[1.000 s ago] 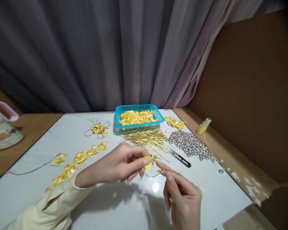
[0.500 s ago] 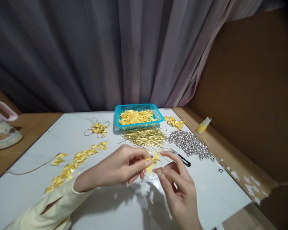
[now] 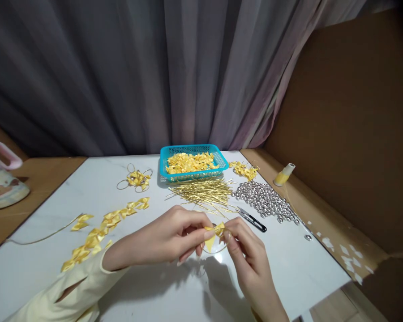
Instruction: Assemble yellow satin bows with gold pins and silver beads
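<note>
Between my hands is a yellow ribbon bow point(image 3: 219, 229) on a thin gold cord loop point(image 3: 215, 252), held above the white tabletop. My left hand point(image 3: 174, 235) pinches the bow's left side between thumb and finger. From the right, my right hand point(image 3: 246, 250) closes thumb and forefinger on the bow's other side, where the cord meets it. The fingertips hide part of the knot. Just beyond lie a heap of gold cords point(image 3: 204, 193) and black-handled thread snips point(image 3: 251, 220).
A turquoise basket point(image 3: 164, 167) of yellow bows stands at the back. Silver beads point(image 3: 267, 201) are heaped at right, near a thread spool point(image 3: 284, 175). Loose bows point(image 3: 96, 237) form a row at left; looped bows point(image 3: 138, 179) lie behind. A pink-handled jug point(image 3: 6, 185) stands far left.
My right hand has moved left and up from the cord loop's right side to the bow, and its fingers have closed there. My left hand keeps its pinch on the bow.
</note>
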A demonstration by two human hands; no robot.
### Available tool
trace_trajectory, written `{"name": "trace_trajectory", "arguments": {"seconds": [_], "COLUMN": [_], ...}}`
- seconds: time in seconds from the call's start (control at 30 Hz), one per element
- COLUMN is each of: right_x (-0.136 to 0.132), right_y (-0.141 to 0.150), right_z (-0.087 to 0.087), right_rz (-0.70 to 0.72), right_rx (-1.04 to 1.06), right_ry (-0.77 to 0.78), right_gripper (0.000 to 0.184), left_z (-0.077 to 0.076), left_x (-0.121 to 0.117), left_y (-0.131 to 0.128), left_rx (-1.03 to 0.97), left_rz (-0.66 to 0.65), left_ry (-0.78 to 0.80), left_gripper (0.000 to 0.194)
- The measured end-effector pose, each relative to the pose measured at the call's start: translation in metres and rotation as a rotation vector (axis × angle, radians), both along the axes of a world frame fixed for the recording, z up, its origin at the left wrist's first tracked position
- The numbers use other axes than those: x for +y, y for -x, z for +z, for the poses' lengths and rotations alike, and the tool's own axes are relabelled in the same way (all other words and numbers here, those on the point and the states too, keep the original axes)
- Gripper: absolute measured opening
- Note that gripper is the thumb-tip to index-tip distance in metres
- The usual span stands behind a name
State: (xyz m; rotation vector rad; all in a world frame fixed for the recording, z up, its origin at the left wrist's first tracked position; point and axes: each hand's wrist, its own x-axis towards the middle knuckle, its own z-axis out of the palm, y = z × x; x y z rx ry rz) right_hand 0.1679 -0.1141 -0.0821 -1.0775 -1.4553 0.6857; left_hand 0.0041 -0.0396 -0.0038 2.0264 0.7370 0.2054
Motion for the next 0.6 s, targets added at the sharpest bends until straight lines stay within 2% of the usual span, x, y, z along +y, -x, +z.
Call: {"name": "trace_trajectory", "arguments": {"seconds": [0.2, 0.43, 0.53, 0.6], "right_x": [-0.0002, -0.0024, -0.0036, -0.0042], "right_y": [0.0026, 0.0014, -0.0006, -0.002], "right_z": [-0.0057, -0.0069, -0.0034, 0.0002], "right_rz": [0.048, 0.125, 0.116, 0.049], "right_rx": [0.011, -0.053, 0.022, 0.144], "right_ry": [0.119, 0.162, 0.207, 0.249], "right_gripper": [0.024, 0.024, 0.028, 0.032], "left_z": [0.0, -0.0003, 0.0014, 0.0019], "left_x": [0.0008, 0.0006, 0.0005, 0.0006], "left_y": [0.0002, 0.0007, 0.0002, -0.0003], "left_rx": [-0.001, -0.015, -0.006, 0.0], "left_rz": [0.002, 0.002, -0.004, -0.011], "left_ry": [0.061, 0.045, 0.012, -0.029], "left_gripper": [0.033, 0.032, 0.032, 0.032]}}
